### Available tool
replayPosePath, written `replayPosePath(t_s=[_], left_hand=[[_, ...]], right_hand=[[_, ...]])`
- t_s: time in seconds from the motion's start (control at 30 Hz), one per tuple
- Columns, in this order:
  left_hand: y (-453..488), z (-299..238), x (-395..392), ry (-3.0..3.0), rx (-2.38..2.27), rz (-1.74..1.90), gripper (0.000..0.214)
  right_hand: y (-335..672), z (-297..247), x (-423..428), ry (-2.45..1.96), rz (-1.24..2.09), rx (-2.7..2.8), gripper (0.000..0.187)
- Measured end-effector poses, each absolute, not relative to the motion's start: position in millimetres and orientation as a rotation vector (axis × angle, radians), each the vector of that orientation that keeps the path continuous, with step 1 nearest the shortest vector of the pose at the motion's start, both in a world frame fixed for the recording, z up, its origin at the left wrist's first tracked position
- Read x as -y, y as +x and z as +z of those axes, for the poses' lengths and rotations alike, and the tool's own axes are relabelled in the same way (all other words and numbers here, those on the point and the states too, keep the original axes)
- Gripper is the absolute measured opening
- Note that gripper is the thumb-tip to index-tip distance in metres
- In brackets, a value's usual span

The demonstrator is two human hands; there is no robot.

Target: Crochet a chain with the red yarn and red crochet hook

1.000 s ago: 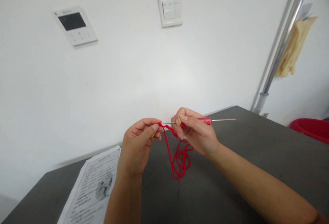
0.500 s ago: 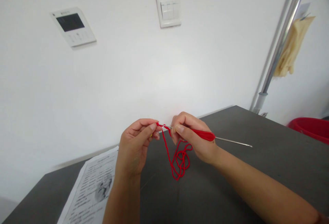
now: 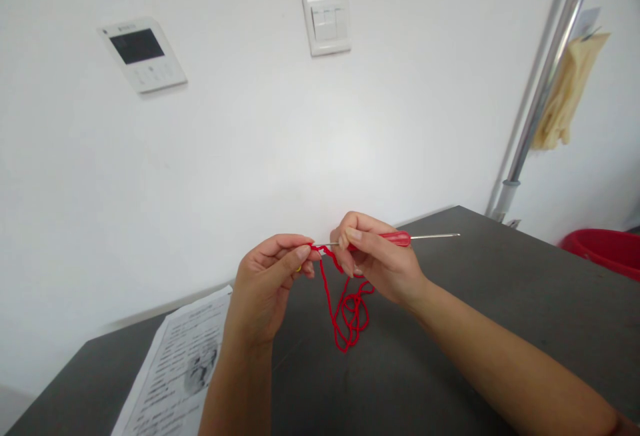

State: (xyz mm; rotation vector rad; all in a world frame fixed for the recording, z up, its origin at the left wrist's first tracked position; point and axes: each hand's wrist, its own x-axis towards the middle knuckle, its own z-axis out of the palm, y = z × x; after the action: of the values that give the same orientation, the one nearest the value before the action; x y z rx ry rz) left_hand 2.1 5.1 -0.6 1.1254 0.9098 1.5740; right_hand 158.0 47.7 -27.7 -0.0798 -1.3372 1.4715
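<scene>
My left hand (image 3: 273, 283) pinches a short worked strand of red yarn (image 3: 327, 293) between thumb and forefinger. A small yellow thing (image 3: 299, 269) shows by its fingers, too small to name. My right hand (image 3: 377, 253) grips a crochet hook (image 3: 399, 239) by its red handle, with a thin metal shaft at each end. The left shaft reaches the yarn at my left fingertips; the right one points out over the table. Loose yarn hangs from the work and lies in tangled loops below my hands. The exact stitch at the hook's tip is hidden by my fingers.
The dark grey table (image 3: 430, 369) meets a white wall behind. Printed sheets (image 3: 170, 369) lie beside my left forearm. A metal pole (image 3: 545, 96) stands at the right, near a red tub (image 3: 600, 249). A light switch (image 3: 327, 25) and a wall panel (image 3: 145, 56) are above.
The crochet hook has turned from slanting down to the right to nearly level, its right end rising. My right hand has tilted with it; my left hand has barely moved.
</scene>
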Motion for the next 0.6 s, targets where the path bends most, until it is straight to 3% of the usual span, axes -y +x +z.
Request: replayPosePath(t_s=[0.6], left_hand=[[3.0,-4.5,-2.6,1.162,-0.784,1.436,0.014]], right_hand=[[150.0,-27.0,-45.6,0.093,1.896,0.945,0.016]])
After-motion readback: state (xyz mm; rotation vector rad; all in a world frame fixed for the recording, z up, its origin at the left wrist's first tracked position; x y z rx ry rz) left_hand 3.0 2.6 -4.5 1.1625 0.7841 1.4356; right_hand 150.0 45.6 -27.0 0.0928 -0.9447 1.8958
